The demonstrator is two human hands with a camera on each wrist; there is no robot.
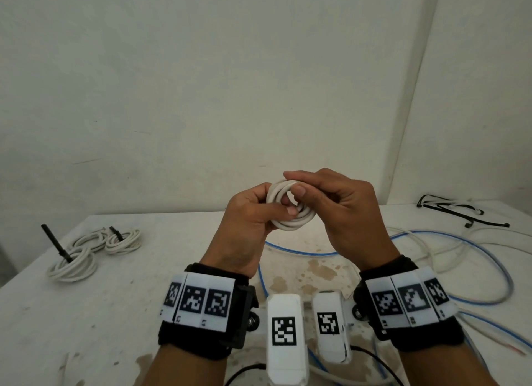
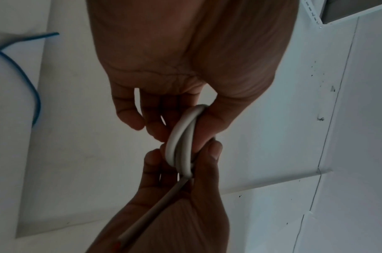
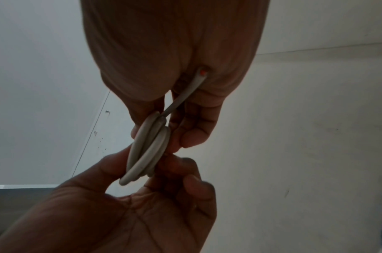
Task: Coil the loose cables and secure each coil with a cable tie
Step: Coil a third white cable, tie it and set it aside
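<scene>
Nearest the camera, two wrist bands with black-and-white markers sit above a stained worktop (image 1: 121, 299). Just beyond them both hands are raised off the worktop and meet around a small white coil (image 1: 288, 210). The left hand (image 1: 247, 227) has its fingers curled in, thumb pressed on the near side of the coil, pinching its left part. The right hand (image 1: 342, 210) pinches the coil's upper right between thumb and forefinger, the other fingers loosely bent. In the wrist views the coil (image 2: 181, 145) shows edge-on between the two sets of fingertips, and its loose end (image 3: 198, 80), with an orange core at the cut, runs along the right palm. Below and to the right, a blue cable (image 1: 475, 273) and a white cable (image 1: 449, 259) lie loose on the worktop. Far left lie three tied coils (image 1: 95, 250) with black ties (image 1: 54, 241) sticking up. At far right rests a bundle of ties (image 1: 454, 213).
</scene>
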